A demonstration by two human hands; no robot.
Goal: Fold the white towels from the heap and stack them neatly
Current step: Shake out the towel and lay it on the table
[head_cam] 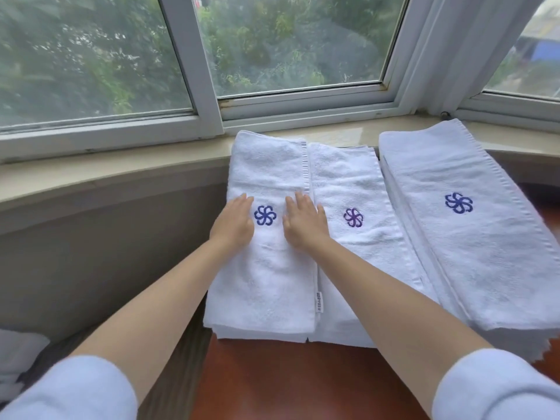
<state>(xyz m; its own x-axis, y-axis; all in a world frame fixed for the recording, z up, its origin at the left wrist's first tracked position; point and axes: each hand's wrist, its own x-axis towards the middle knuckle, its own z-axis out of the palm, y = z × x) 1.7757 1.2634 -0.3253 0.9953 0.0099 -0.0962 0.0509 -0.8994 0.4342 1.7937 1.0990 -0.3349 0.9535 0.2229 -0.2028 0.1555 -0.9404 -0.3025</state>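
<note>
Three stacks of folded white towels stand side by side on a reddish-brown table (272, 383), each top towel showing a blue flower emblem. The left stack (266, 283) is under both hands. My left hand (235, 221) lies flat on its top towel just left of the emblem, fingers straight. My right hand (303, 221) presses flat just right of the emblem, near the towel's right edge. The middle stack (363, 237) touches the left one. The right stack (472, 237) is the tallest and sits apart.
A beige window sill (121, 165) runs behind the stacks, with windows above it. A white curtain (472, 40) hangs at the upper right. White cloth (18, 362) shows at the lower left edge, partly out of view.
</note>
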